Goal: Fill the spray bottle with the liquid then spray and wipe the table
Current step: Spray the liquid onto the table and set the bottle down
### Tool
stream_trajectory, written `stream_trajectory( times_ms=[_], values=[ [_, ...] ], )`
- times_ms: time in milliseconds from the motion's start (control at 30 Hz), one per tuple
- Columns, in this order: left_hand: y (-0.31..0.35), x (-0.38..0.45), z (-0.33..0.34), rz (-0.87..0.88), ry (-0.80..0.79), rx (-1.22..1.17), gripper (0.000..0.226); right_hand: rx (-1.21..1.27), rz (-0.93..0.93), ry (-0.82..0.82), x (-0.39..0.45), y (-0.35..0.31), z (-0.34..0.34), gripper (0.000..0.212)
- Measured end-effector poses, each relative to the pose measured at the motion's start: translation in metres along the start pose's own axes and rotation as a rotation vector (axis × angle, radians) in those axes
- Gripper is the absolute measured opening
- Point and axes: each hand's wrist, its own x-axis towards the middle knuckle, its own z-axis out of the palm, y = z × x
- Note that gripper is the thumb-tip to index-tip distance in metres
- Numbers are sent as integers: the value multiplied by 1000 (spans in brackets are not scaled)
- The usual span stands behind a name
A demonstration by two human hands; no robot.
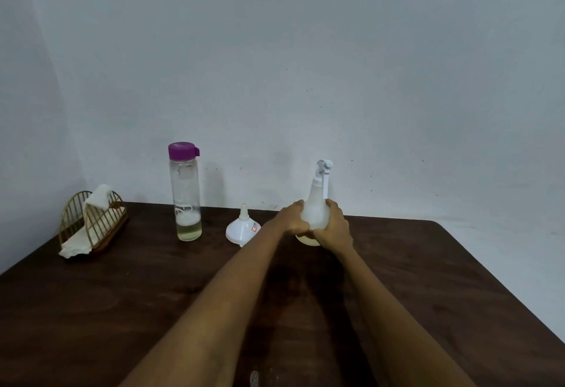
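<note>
A white translucent spray bottle [316, 203] stands upright on the dark wooden table [153, 295], its trigger head on top. My left hand [290, 218] wraps its left side and my right hand [333, 227] wraps its right side; both grip the body. Pale liquid shows at the bottle's base. A tall clear bottle [185, 197] with a purple lid stands to the left, holding a little pale liquid at the bottom. Between the two bottles a white funnel [243, 229] rests upside down on the table.
A wire basket [91, 221] with white cloths [101, 198] draped in it sits at the table's far left. A pale wall runs behind the table. The table's right edge slants away at the right.
</note>
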Motion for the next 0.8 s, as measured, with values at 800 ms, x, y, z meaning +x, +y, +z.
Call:
stream_trajectory(
  times_ms=[800],
  values=[
    [-173,-249,-102,-230,267,292,34,-63,-194,3,-133,-146,57,21]
  ],
)
